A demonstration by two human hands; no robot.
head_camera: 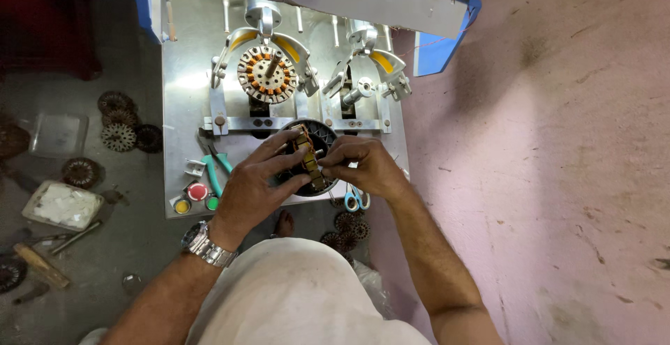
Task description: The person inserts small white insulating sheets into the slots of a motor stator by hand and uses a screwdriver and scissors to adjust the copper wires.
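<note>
My left hand and my right hand together hold a round dark motor stator with brown-wrapped poles, tilted on edge above the front of a metal winding machine table. Fingers of both hands pinch the stator's rim and core. A metal watch sits on my left wrist. On the machine's left spindle sits a second stator with copper-wound poles. The right spindle is bare.
Green-handled pliers, coloured push buttons and blue-handled scissors lie at the table's front. Several stator cores lie on the floor at left, with a tray of white material and a hammer. A pink wall is right.
</note>
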